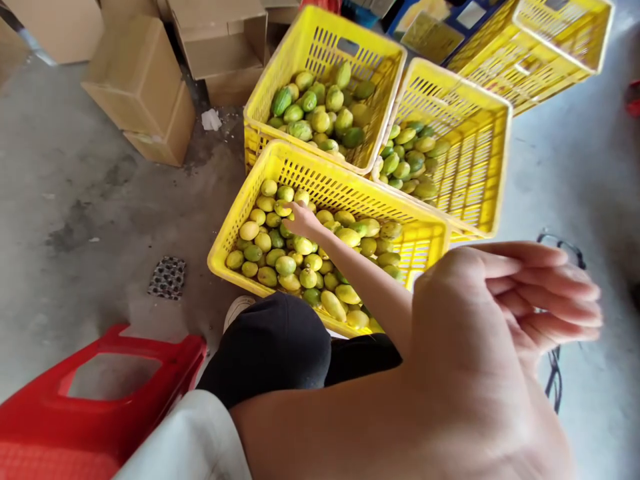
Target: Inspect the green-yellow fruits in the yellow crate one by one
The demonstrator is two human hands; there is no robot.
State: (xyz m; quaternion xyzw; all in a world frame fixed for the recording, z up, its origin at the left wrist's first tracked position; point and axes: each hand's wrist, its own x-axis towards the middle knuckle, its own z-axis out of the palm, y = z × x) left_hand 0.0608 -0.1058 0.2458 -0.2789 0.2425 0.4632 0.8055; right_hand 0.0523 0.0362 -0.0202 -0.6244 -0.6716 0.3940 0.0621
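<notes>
My right hand point(303, 221) reaches into the left part of the front yellow crate point(320, 172). Its fingertips close around a yellow-green lemon point(282, 209) among many others, some yellow and some greener. Close to the camera, my left hand point(545, 293) hangs in the air at the right with its fingers loosely stretched and slightly curled. Nothing shows in it, though part of the palm is hidden. The left forearm crosses the bottom of the view and covers the upper part of my right arm.
Behind stand two more yellow crates point(327, 30) point(493, 157) with larger-looking green-yellow fruit. Stacked crates point(530, 60) are at the far right, cardboard boxes point(137, 80) at the back left. A red plastic stool point(95, 420) is at lower left, beside my dark-clothed knee point(273, 350).
</notes>
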